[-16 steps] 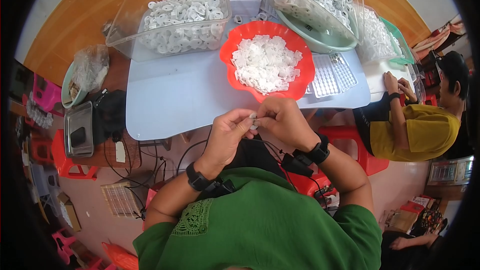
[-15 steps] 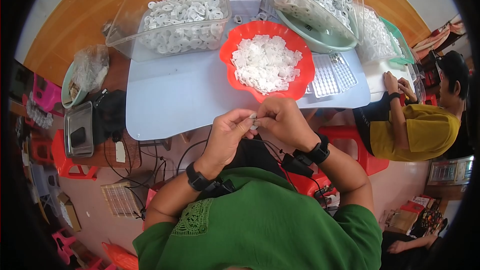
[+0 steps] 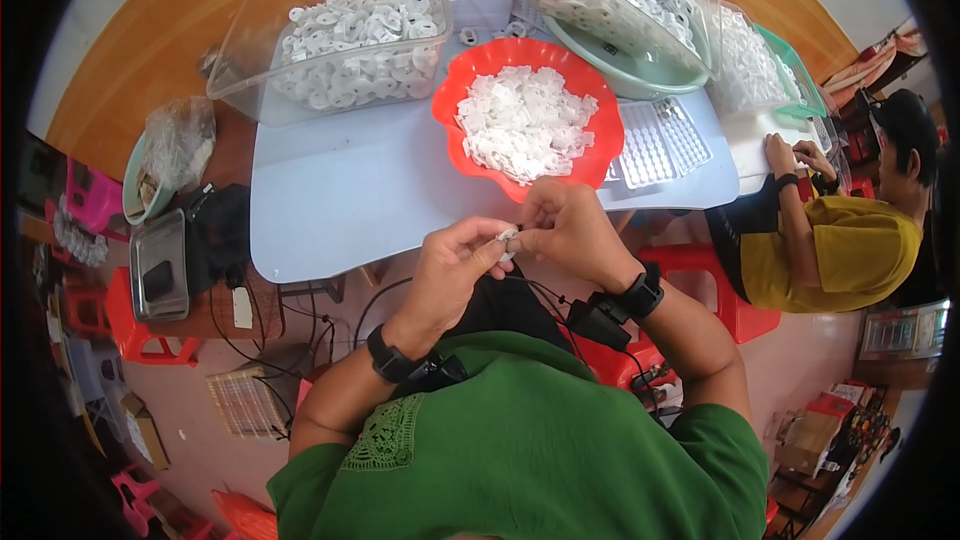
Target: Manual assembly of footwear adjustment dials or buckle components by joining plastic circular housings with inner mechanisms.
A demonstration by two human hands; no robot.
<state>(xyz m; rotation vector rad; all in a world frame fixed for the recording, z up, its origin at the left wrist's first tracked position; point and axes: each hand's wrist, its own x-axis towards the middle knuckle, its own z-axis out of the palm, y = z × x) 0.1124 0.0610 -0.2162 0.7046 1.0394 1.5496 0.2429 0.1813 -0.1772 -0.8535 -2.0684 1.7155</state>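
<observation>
The small white disc [image 3: 507, 241] sat pinched in the left hand [image 3: 458, 258], its edge grasped by the right hand [image 3: 573, 228], on the near side of the scalloped red bowl [image 3: 604, 143], where too slight a fingertip hold could have let it slip.

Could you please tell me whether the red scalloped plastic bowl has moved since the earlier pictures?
No; the red scalloped plastic bowl keeps its place against the pale blue rounded-cornered tabletop.
</observation>
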